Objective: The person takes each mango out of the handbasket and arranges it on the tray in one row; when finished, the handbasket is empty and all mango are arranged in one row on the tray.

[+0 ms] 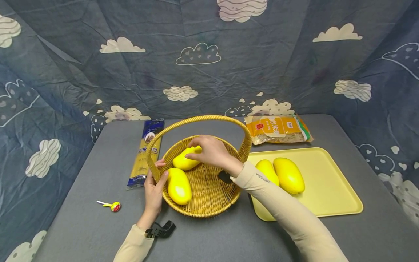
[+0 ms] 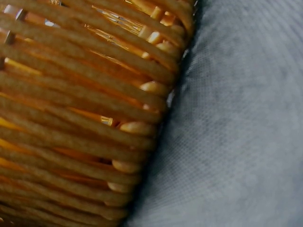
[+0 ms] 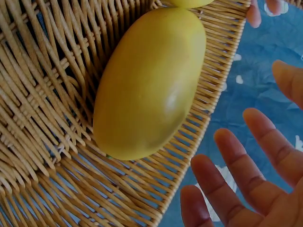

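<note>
A wicker basket [image 1: 209,196] with a tall arched handle stands mid-table. My left hand [image 1: 154,189] grips its left side at the foot of the handle, thumb inside the rim. Two yellow mangoes lie within: a front mango [image 1: 179,186] near the left thumb and a back mango [image 1: 184,160] against the far wall. Over the back mango is my right hand [image 1: 211,150], reaching in under the handle. In the right wrist view its fingers [image 3: 236,156] are spread, apart from the mango [image 3: 154,85]. The left wrist view holds only basket weave [image 2: 80,104] and tablecloth.
Right of the basket, a yellow tray [image 1: 327,185] bears two more mangoes [image 1: 288,175], partly behind the right sleeve. An orange food bag [image 1: 278,129] lies beyond it. To the left are a blue-and-yellow pasta packet [image 1: 139,163] and a lollipop [image 1: 115,206].
</note>
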`<action>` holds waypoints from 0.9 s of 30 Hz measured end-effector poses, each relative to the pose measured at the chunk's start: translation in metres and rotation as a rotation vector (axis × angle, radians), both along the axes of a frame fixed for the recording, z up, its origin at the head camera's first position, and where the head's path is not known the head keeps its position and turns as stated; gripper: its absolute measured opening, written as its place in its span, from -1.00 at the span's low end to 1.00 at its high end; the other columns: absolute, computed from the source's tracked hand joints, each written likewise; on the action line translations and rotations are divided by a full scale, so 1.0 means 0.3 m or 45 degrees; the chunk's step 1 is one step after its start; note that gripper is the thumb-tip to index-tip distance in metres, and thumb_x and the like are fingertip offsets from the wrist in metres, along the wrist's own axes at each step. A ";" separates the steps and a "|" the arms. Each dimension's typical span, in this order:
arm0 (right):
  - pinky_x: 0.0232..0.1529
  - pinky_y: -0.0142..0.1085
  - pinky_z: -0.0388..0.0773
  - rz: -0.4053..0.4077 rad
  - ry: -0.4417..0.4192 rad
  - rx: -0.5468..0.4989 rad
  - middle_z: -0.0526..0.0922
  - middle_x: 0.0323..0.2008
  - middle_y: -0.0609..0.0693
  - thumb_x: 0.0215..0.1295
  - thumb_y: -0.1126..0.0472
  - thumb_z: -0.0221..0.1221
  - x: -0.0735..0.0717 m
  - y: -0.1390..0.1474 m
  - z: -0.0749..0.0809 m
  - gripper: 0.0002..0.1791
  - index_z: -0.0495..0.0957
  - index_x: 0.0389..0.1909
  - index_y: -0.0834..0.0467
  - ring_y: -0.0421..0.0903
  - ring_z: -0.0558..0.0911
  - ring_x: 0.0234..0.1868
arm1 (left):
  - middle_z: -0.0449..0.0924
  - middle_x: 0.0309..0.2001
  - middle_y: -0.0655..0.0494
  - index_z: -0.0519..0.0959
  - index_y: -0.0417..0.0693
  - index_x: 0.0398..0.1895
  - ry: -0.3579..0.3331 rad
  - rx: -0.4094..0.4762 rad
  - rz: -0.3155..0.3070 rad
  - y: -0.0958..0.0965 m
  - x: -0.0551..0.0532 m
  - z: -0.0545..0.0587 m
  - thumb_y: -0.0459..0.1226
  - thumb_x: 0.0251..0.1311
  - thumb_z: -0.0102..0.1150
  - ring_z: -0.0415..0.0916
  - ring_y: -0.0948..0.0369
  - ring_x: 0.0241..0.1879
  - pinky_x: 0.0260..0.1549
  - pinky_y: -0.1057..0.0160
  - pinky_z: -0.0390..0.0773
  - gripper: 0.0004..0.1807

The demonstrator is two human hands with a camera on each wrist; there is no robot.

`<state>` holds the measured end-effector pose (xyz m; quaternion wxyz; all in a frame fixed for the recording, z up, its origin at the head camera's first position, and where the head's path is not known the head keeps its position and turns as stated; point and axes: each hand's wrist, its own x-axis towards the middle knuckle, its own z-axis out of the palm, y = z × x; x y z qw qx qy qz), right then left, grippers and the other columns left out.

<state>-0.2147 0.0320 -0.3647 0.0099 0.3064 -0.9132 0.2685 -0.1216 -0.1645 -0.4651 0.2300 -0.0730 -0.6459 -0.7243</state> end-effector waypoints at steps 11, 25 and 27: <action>0.00 -0.14 0.45 0.114 -0.016 0.050 0.61 0.01 -0.08 0.20 -0.04 0.27 -0.046 -0.034 -0.037 -0.67 0.66 -0.06 0.01 -0.06 0.52 0.07 | 0.37 0.18 -0.10 0.30 -0.52 0.03 -0.006 0.011 -0.010 0.000 0.001 0.001 -0.50 0.31 -0.01 0.22 0.11 0.25 0.23 0.30 0.21 -0.71; 0.11 -0.01 0.30 0.064 -0.220 0.094 0.54 0.12 -0.07 0.15 0.08 0.33 -0.073 -0.055 -0.081 -0.66 0.65 -0.01 -0.05 0.04 0.39 0.18 | 0.35 0.18 -0.17 0.31 -0.50 0.03 -0.019 -0.009 -0.002 -0.002 0.001 -0.003 -0.49 0.31 0.00 0.22 0.11 0.25 0.23 0.30 0.21 -0.71; 0.14 0.00 0.28 0.067 -0.234 0.108 0.53 0.12 -0.04 0.14 0.09 0.34 -0.076 -0.055 -0.080 -0.63 0.64 0.01 -0.05 0.04 0.37 0.19 | 0.35 0.18 -0.19 0.31 -0.50 0.04 -0.022 -0.010 -0.004 -0.002 0.000 -0.002 -0.49 0.31 0.00 0.22 0.10 0.26 0.24 0.29 0.21 -0.71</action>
